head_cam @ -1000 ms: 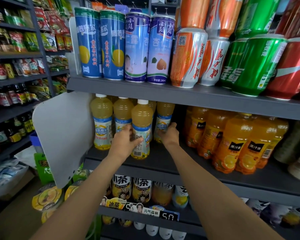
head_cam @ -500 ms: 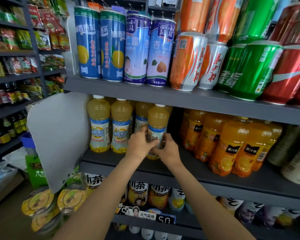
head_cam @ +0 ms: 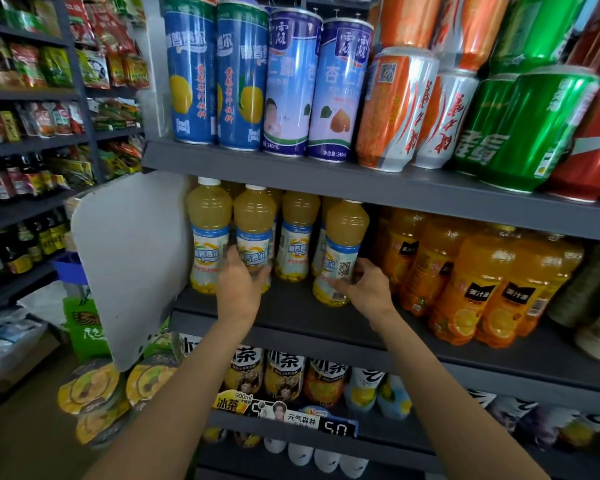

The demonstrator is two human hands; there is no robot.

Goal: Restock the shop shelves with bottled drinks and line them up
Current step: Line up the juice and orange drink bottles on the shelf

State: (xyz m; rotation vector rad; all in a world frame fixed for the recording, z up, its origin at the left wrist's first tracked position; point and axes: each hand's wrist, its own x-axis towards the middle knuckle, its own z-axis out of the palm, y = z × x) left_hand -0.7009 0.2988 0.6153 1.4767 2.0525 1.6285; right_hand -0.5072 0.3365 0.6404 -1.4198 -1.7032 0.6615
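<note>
On the middle shelf (head_cam: 291, 317), near its left end, stand four yellow juice bottles in a row. The left hand (head_cam: 238, 282) wraps around the second bottle (head_cam: 255, 230). The right hand (head_cam: 368, 289) holds the fourth bottle (head_cam: 342, 251), closest to the front edge, beside the orange bottles (head_cam: 478, 282).

Single head-worn view, wide-angle, strong bending at the frame edges. Camera sits close to a dark shelf unit (head_cam: 326, 188), facing forward and slightly down, aimed at the middle shelf with bottles (head_cam: 253, 233). Both forearms enter from the bottom edge, reaching away from the lens. Upper shelf of cans (head_cam: 291, 84) looms near the top, seen slightly from below. Lower shelf and floor show at the bottom. A side aisle rack (head_cam: 32, 143) runs off left. No second view.
</note>
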